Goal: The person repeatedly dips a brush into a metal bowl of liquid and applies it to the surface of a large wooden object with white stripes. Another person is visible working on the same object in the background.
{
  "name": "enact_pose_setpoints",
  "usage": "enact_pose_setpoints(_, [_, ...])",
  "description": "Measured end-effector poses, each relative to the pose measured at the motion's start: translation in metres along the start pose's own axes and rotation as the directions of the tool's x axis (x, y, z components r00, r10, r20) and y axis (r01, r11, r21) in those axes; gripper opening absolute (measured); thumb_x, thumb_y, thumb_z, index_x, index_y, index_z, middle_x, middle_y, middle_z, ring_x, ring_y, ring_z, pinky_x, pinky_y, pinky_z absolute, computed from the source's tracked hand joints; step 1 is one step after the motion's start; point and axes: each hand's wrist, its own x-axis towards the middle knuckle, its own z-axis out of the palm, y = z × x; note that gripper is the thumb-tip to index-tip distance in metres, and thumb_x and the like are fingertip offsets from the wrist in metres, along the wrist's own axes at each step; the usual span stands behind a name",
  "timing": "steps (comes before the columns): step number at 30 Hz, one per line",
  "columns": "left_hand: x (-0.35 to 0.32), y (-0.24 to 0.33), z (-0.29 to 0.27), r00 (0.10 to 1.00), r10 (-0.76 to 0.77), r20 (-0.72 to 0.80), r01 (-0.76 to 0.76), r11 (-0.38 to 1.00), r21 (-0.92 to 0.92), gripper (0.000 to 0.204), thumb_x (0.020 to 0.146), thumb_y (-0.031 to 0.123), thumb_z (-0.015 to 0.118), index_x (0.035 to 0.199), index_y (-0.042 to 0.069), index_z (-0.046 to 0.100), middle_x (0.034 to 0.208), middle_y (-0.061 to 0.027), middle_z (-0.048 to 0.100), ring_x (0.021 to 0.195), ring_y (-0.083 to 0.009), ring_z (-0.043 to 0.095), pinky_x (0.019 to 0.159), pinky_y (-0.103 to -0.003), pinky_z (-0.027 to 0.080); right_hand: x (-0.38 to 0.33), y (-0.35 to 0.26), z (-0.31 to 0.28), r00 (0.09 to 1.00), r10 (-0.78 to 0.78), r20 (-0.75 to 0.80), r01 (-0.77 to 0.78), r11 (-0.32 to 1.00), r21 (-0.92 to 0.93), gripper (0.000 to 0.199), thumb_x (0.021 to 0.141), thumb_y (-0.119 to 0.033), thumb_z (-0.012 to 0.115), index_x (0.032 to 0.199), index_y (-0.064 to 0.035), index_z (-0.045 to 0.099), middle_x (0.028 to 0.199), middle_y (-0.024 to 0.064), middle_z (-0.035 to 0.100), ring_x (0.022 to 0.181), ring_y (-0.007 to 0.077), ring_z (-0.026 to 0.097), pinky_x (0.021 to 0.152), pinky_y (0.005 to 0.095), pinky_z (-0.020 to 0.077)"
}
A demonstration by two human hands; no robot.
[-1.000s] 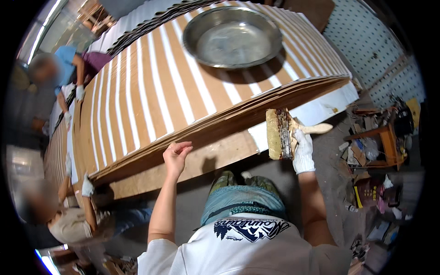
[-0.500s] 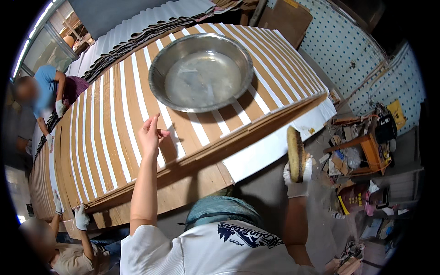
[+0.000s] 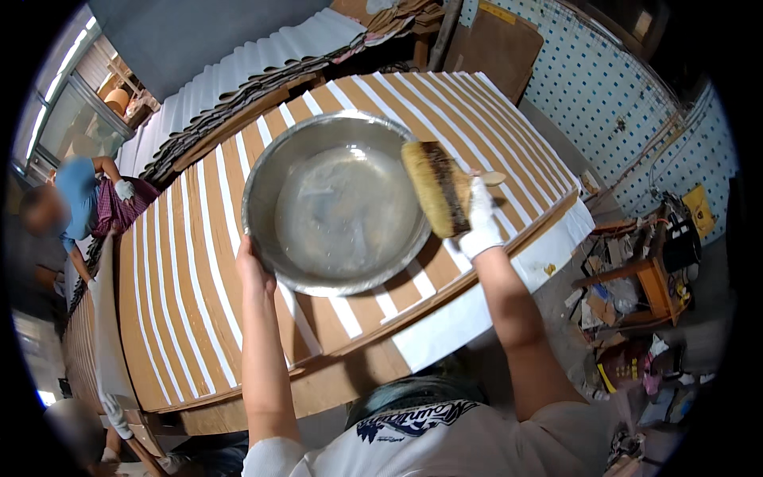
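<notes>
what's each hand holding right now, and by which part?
Right hand, gloved: wide brush, gripped by its handle, bristles over the metal basin. Left hand, bare: grips the basin's near-left rim.

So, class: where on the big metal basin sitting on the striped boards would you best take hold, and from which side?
Grip the metal basin by its thin rolled rim, probably from the near left, where the bare left hand already touches it. The bowl is wide, shallow and smooth, with no handles. The gloved right hand holds a brush over the right rim, so that side is taken.

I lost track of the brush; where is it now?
In the head view, the brush is right of centre, held in the gloved right hand over the right rim of the metal basin.
</notes>
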Motion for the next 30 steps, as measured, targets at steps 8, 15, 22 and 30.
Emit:
enact_pose_setpoints(8, [-0.041,-0.010,0.061,0.971,0.188,-0.148,-0.189,0.982,0.006,0.046,0.103,0.031,0.027,0.122,-0.002,0.054,0.122,-0.0162,0.059,0.112,-0.0285,0.056,0.099,-0.044,0.044,0.077,-0.010,-0.003,0.975,0.128,0.183,-0.143,0.987,0.071,0.051,0.098,-0.043,0.046,0.126,-0.0021,0.052,0.120,0.0133,0.060,0.107,0.0252,0.061,0.090,0.0381,0.0532])
enact_pose_setpoints(15, [-0.055,-0.075,0.109,0.921,0.204,-0.331,-0.257,0.958,-0.124,0.040,0.103,0.028,0.032,0.111,0.000,0.059,0.112,-0.0106,0.063,0.106,-0.0221,0.056,0.096,-0.037,0.044,0.112,-0.076,-0.030,0.963,0.117,0.243,-0.096,0.991,-0.096,0.057,0.096,-0.050,0.046,0.125,-0.0018,0.054,0.117,0.0115,0.063,0.102,0.0244,0.063,0.089,0.0394,0.0538])
enact_pose_setpoints(22, [-0.058,-0.098,0.133,0.915,0.292,-0.277,-0.323,0.944,-0.070,0.041,0.102,0.033,0.038,0.101,-0.002,0.059,0.098,-0.0107,0.062,0.088,-0.0176,0.058,0.078,-0.034,0.048,0.158,-0.084,-0.066,0.996,-0.032,0.088,0.042,0.992,-0.115,0.051,0.098,-0.044,0.045,0.130,-0.0042,0.049,0.123,0.0126,0.059,0.101,0.0274,0.064,0.089,0.0427,0.0545])
enact_pose_setpoints(30, [-0.086,-0.109,0.099,0.854,0.420,-0.306,-0.270,0.862,0.429,0.061,0.101,0.045,0.039,0.142,0.000,0.037,0.136,-0.0136,0.050,0.114,-0.0216,0.053,0.096,-0.035,0.043,0.186,-0.119,-0.006,0.796,0.087,0.599,0.249,0.855,-0.456,0.047,0.097,-0.041,0.044,0.115,0.0009,0.058,0.106,0.0155,0.065,0.086,0.0244,0.066,0.078,0.0347,0.0551])
